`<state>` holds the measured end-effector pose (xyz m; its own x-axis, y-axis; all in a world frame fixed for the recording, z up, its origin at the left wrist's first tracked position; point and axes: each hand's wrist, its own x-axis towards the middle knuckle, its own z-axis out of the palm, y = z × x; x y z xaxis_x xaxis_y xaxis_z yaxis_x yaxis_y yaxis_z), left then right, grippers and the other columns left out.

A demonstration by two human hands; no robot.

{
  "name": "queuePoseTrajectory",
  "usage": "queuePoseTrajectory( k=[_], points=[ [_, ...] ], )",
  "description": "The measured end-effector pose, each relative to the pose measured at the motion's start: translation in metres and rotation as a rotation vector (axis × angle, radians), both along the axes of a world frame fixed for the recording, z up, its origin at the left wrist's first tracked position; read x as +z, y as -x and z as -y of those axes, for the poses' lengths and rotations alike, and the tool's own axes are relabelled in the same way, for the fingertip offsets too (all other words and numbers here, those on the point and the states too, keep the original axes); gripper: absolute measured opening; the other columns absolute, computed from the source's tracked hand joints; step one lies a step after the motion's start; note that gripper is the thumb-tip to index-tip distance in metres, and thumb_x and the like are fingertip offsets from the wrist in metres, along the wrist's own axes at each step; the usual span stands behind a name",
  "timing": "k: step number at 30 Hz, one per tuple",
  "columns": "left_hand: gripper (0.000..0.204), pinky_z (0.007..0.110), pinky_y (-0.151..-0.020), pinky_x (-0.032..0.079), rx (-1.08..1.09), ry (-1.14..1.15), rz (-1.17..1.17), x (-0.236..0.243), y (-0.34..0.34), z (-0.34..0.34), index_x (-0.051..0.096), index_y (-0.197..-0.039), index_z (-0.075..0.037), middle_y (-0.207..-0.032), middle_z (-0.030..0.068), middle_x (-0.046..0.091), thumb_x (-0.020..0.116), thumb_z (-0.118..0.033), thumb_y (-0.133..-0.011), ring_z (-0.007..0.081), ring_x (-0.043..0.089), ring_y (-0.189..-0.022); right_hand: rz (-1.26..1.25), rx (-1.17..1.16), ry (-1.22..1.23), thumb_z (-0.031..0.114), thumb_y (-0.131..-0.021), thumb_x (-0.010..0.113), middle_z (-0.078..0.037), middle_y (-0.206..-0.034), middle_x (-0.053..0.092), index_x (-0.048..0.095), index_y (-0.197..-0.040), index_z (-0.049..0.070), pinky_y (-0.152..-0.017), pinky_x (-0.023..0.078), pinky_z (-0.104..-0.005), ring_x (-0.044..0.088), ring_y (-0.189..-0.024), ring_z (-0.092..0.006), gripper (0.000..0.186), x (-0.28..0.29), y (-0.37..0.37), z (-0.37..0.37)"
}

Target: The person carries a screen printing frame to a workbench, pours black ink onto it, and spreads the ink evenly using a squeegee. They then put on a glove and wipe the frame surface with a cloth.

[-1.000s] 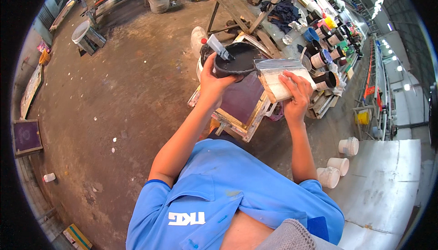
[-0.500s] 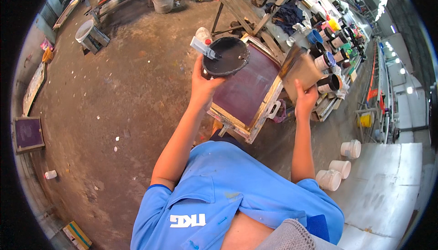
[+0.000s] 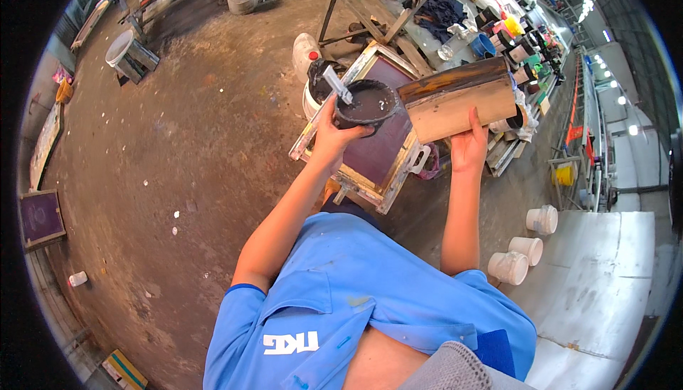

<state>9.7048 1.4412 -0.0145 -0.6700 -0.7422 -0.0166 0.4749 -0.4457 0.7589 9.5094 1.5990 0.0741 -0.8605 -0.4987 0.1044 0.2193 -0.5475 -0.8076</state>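
Note:
My left hand (image 3: 337, 139) grips a round dark bowl (image 3: 371, 109) of blackish ink from its left side. A light grey flat-handled tool (image 3: 336, 84) leans out over the bowl's rim; its lower end is hidden. In my right hand (image 3: 469, 148) is a wide wooden squeegee (image 3: 461, 109), held by its bare wood, with dark stain along the far edge. Below both hands stands a wood-framed printing screen (image 3: 390, 150) with purple mesh, partly covered by the bowl. The squeegee is apart from bowl and screen.
A white bottle with a red cap (image 3: 304, 56) and a white bucket (image 3: 310, 103) stand beside the screen. Pots crowd the bench (image 3: 523, 56) at the right. Wooden trestle legs (image 3: 413, 20) rise beyond the screen. White tubs (image 3: 509, 268) sit at the lower right.
The bowl has moved right and slightly down, uncovering the white bucket beside the screen. The squeegee has turned from steep and blurred to nearly level, its dark edge now along the top.

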Motion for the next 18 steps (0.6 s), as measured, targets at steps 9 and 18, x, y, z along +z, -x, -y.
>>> queuePoseTrajectory(
  k=[9,18],
  points=[
    [0.087,0.030,-0.088,0.054,0.128,0.040,-0.027,0.015,0.005,0.009,0.040,-0.136,-0.004,-0.120,0.0084,0.057,0.078,0.014,-0.060,0.0198,0.060,-0.107,-0.278,0.013,-0.097,0.005,-0.088,0.068,-0.008,-0.135,0.050,0.041,-0.137,0.004,-0.106,0.037,-0.0400,0.048,-0.124,-0.0217,0.056,0.010,-0.018,-0.011],
    [0.090,0.031,-0.092,0.052,0.078,0.017,-0.013,0.017,0.000,0.007,0.040,-0.137,-0.004,-0.122,0.0089,0.056,0.079,0.012,-0.058,0.0199,0.058,-0.110,1.043,0.620,0.563,0.010,-0.095,0.054,-0.012,-0.087,0.057,0.042,-0.126,-0.012,-0.059,0.050,-0.0268,0.059,-0.071,-0.0200,0.039,-0.067,-0.005,-0.030]
  ],
)
